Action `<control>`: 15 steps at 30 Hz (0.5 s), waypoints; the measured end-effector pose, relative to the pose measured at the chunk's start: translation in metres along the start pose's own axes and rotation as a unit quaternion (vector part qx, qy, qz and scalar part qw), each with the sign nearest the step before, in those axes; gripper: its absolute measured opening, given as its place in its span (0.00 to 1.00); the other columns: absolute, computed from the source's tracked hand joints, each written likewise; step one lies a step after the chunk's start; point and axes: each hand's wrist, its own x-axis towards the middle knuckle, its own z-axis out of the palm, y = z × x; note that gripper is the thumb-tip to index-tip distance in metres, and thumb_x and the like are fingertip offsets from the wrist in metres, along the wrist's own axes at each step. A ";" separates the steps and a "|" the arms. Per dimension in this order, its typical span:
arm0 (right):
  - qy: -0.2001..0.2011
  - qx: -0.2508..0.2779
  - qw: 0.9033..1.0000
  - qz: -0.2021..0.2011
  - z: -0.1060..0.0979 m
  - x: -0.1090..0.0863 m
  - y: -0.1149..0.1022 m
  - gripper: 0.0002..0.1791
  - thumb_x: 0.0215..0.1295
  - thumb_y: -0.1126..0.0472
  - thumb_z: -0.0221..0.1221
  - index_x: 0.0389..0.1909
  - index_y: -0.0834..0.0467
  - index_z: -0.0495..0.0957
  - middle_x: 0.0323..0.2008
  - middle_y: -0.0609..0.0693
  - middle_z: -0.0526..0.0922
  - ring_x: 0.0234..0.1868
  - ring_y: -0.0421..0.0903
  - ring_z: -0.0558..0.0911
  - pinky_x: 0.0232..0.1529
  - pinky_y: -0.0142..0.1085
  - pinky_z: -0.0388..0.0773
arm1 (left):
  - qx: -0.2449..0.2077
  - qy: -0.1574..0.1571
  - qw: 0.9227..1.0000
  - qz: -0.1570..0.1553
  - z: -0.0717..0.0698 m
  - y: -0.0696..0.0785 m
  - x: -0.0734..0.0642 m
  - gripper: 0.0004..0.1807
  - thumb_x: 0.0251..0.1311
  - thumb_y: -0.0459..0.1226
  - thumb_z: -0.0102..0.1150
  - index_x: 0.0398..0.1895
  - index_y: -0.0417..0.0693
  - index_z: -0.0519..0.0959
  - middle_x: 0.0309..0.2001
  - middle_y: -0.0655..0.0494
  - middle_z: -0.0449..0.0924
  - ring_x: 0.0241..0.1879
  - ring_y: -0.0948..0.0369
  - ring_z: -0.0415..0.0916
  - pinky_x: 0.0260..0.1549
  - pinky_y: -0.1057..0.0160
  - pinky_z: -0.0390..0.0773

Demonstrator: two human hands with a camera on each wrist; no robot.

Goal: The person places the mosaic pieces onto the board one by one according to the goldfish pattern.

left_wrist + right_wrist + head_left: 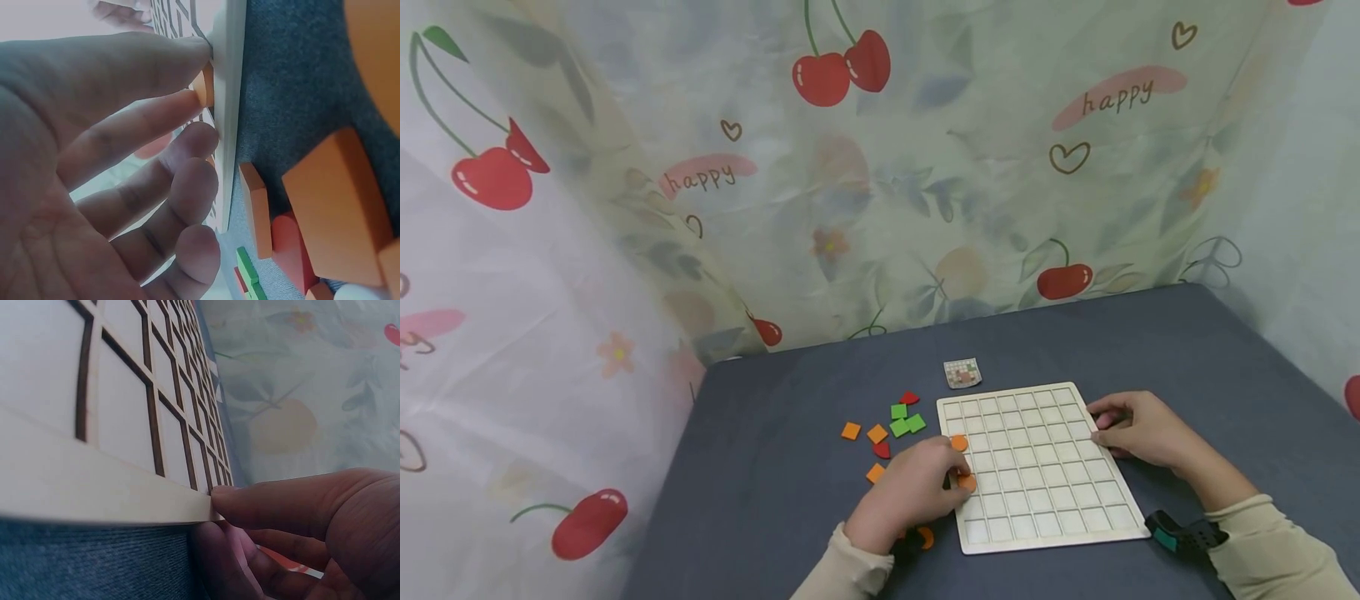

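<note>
A wooden grid board (pixel 1048 477) with rows of shallow square cells lies on the dark table. At its left edge my left hand (pixel 913 485) pinches an orange round piece (pixel 967 483) between thumb and index finger, over a cell of the left column. Its other fingers curl loosely in the left wrist view. Another orange round piece (pixel 958 443) sits in that column, farther back. My right hand (pixel 1150 429) grips the board's right edge. In the right wrist view its thumb (pixel 269 500) lies on the upper side of the rim and the fingers are below.
Left of the board lie orange squares (pixel 851 430), green squares (pixel 898 411) and red pieces (pixel 910 398). An orange curved piece (pixel 927 537) is near the left wrist. A small printed grid card (pixel 962 373) lies behind the board. Patterned curtains (pixel 850 208) surround the table.
</note>
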 end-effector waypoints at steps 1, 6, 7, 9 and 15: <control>0.000 -0.001 1.000 0.000 0.000 0.000 0.000 0.30 0.66 0.65 0.71 0.64 0.75 0.76 0.41 0.58 0.82 0.31 0.43 0.83 0.31 0.37 0.85 | -0.001 -0.001 1.000 0.000 0.000 0.000 -0.001 0.06 0.62 0.38 0.75 0.41 0.53 0.92 0.35 0.62 0.81 0.29 0.73 0.69 0.29 0.73 0.73; 0.001 -0.002 1.000 -0.002 0.002 0.000 0.000 0.29 0.65 0.65 0.71 0.64 0.75 0.77 0.40 0.58 0.81 0.31 0.43 0.83 0.30 0.37 0.84 | -0.001 -0.004 1.000 0.004 0.000 0.001 -0.002 0.05 0.62 0.37 0.75 0.40 0.53 0.92 0.34 0.62 0.81 0.28 0.72 0.68 0.27 0.73 0.72; 0.001 -0.002 1.000 -0.002 0.002 0.000 0.000 0.29 0.65 0.65 0.71 0.64 0.75 0.77 0.40 0.57 0.81 0.31 0.43 0.83 0.30 0.37 0.84 | 0.001 -0.005 1.000 0.005 -0.001 0.000 -0.002 0.05 0.61 0.37 0.75 0.40 0.53 0.92 0.35 0.62 0.81 0.29 0.72 0.68 0.28 0.73 0.72; 0.000 -0.003 1.000 -0.002 0.002 0.000 0.000 0.29 0.65 0.65 0.71 0.64 0.75 0.76 0.40 0.57 0.81 0.31 0.43 0.83 0.31 0.37 0.84 | 0.001 -0.009 1.000 0.004 -0.001 -0.001 -0.002 0.07 0.61 0.38 0.76 0.43 0.52 0.92 0.36 0.61 0.82 0.30 0.72 0.70 0.29 0.73 0.73; 0.000 -0.002 1.000 0.001 0.000 0.000 -0.002 0.31 0.66 0.64 0.71 0.65 0.75 0.76 0.41 0.58 0.81 0.31 0.42 0.83 0.31 0.37 0.85 | -0.015 -0.006 1.000 -0.003 -0.011 -0.006 -0.005 0.15 0.64 0.40 0.74 0.53 0.50 0.90 0.45 0.58 0.86 0.39 0.66 0.80 0.38 0.72 0.78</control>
